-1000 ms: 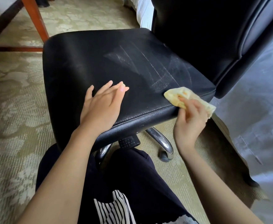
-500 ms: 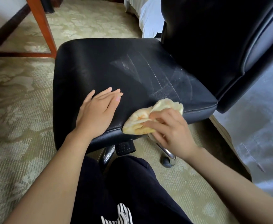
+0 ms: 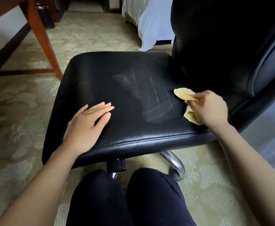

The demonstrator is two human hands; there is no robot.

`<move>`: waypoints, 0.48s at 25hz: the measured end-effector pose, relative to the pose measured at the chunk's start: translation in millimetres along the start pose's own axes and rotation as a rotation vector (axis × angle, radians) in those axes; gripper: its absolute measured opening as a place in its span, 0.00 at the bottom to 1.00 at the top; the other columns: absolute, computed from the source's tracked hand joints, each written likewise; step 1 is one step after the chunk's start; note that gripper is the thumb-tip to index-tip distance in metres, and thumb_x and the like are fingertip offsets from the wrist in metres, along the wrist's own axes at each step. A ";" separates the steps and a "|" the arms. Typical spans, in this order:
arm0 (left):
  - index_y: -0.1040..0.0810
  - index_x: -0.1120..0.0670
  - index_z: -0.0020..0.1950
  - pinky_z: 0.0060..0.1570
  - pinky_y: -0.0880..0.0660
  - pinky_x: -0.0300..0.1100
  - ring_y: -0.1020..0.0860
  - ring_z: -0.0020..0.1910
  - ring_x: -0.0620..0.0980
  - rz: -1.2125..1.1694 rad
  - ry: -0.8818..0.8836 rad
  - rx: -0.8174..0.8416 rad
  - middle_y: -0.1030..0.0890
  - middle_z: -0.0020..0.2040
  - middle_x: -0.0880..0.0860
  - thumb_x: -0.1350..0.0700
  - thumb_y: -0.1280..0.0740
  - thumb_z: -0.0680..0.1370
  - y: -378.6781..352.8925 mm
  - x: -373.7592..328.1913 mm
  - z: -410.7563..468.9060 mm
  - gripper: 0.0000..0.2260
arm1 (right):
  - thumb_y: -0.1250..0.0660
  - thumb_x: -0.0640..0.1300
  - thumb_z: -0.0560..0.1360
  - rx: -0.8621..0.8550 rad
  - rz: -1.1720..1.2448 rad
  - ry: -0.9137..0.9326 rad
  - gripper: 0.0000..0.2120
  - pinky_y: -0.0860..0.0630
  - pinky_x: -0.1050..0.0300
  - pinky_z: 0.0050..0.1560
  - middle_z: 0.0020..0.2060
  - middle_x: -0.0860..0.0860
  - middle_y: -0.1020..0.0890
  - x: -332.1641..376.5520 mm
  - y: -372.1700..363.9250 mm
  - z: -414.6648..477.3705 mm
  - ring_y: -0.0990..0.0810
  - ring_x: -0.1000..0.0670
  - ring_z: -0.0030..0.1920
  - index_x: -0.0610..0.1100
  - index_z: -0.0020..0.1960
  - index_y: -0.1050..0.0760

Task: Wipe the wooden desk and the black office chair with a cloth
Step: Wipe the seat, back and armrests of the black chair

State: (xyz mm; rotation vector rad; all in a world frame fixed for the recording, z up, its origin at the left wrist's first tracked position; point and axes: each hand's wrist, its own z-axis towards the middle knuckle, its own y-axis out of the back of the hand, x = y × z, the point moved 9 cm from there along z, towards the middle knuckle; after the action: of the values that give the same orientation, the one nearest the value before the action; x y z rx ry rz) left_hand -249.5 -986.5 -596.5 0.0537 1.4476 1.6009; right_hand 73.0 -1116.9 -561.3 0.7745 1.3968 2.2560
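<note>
Cloth point(image 3: 184, 95) gripped in right hand point(image 3: 210, 108), left hand point(image 3: 87, 126) apart

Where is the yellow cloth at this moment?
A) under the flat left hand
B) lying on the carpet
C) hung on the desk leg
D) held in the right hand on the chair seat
D: the right hand grips the yellow cloth on the black chair seat near the backrest; the left hand lies flat, apart from it.
</note>
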 end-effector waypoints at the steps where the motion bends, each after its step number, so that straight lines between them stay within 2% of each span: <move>1: 0.26 0.41 0.66 0.73 0.47 0.40 0.39 0.68 0.29 0.006 -0.008 -0.012 0.30 0.66 0.34 0.44 0.46 0.81 0.3 -0.3 0.4 0.16 | 0.36 0.50 0.74 0.000 -0.055 -0.025 0.12 0.28 0.50 0.48 0.49 0.44 0.21 6.5 -3.3 1.6 0.23 0.37 0.50 0.47 0.53 0.19; 4: 0.25 0.42 0.65 0.73 0.44 0.43 0.37 0.69 0.31 0.012 -0.019 -0.046 0.30 0.65 0.33 0.43 0.46 0.81 0.7 -3.4 -0.7 0.17 | 0.38 0.50 0.75 0.043 -0.093 0.024 0.13 0.30 0.52 0.45 0.49 0.45 0.21 49.9 -8.9 -5.4 0.23 0.38 0.52 0.47 0.54 0.20; 7: 0.26 0.43 0.66 0.73 0.45 0.41 0.38 0.68 0.30 0.015 -0.007 -0.035 0.30 0.66 0.34 0.45 0.44 0.81 0.5 -6.7 -0.9 0.16 | 0.40 0.51 0.74 0.063 -0.065 0.239 0.13 0.33 0.53 0.41 0.48 0.49 0.20 129.1 -15.5 -44.3 0.24 0.44 0.52 0.49 0.53 0.21; 9: 0.27 0.44 0.67 0.73 0.47 0.39 0.39 0.68 0.28 0.013 0.008 -0.022 0.31 0.66 0.34 0.43 0.47 0.79 1.0 -6.3 -1.5 0.20 | 0.36 0.47 0.72 0.028 0.029 0.461 0.09 0.35 0.56 0.36 0.41 0.50 0.21 182.4 -10.1 -84.8 0.23 0.45 0.46 0.48 0.48 0.19; 11: 0.28 0.43 0.68 0.73 0.48 0.38 0.41 0.68 0.27 0.011 0.010 -0.003 0.32 0.66 0.33 0.37 0.50 0.79 -0.7 -6.4 -3.2 0.23 | 0.30 0.43 0.68 0.067 0.165 0.549 0.06 0.33 0.59 0.33 0.36 0.50 0.21 193.9 -1.9 -107.3 0.22 0.46 0.40 0.47 0.44 0.17; 12: 0.29 0.43 0.68 0.73 0.48 0.38 0.41 0.68 0.27 0.008 0.007 0.001 0.33 0.66 0.32 0.36 0.52 0.80 -1.2 -6.5 -4.8 0.24 | 0.29 0.43 0.68 0.109 0.232 0.556 0.07 0.31 0.59 0.32 0.37 0.50 0.21 185.2 -0.3 -109.5 0.22 0.47 0.39 0.47 0.46 0.16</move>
State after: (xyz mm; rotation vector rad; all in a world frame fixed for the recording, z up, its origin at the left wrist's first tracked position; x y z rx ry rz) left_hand -247.9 -994.4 -595.5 0.0546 1.4551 1.6083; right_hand -139.8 -1086.2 -553.3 0.3600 1.7564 2.7328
